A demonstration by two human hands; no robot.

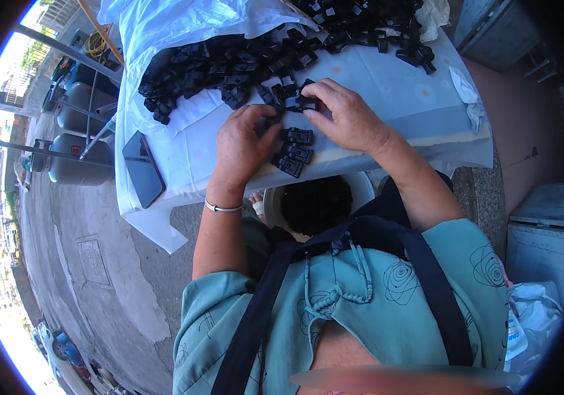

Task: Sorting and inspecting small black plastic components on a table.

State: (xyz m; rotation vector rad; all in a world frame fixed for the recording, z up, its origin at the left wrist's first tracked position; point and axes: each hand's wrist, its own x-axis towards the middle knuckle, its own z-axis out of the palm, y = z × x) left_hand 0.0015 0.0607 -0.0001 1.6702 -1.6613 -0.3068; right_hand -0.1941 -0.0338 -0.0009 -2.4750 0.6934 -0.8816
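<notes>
My right hand (346, 117) pinches a small black plastic part (300, 103) between thumb and fingers, just in front of a heap of similar parts (229, 59). Close beside it on the left, my left hand (241, 141) has thumb and forefinger brought together at a dark piece, mostly covered by the fingertips; its exact form cannot be made out. Below the fingertips, several black plastic parts (295, 151) lie in a short row near the table's front edge.
A white plastic sheet covers the table (400, 92). The phone (142, 170) lies at its left edge, a crumpled white wrapper (466, 92) at its right. Under the front edge stands a white bucket (365, 189) with dark contents. Grey tanks (81, 161) stand beyond on the left.
</notes>
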